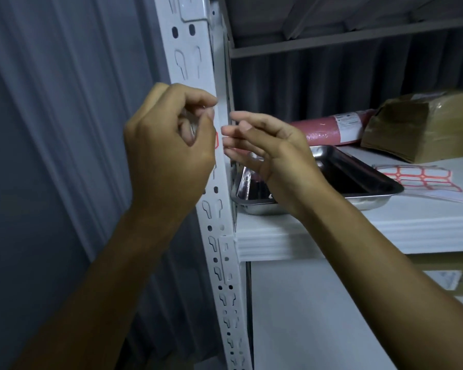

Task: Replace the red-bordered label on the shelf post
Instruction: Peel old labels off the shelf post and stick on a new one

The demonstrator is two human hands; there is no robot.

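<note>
The white perforated shelf post (198, 76) runs down the middle of the view. A red-bordered label (216, 141) sits on its front edge, and only its red corner shows past my left hand. My left hand (169, 145) is curled in front of the post, thumb and forefinger pinching at the label's upper end. My right hand (267, 148) reaches in from the right with straight fingers, their tips at the post's side beside the label. A sheet of spare red-bordered labels (417, 177) lies on the shelf.
A steel tray (358, 180) stands on the white shelf board (358, 231) just behind my right hand. A pink roll (332, 129) and a brown wrapped package (425, 124) lie further back. A grey corrugated wall (51, 129) fills the left.
</note>
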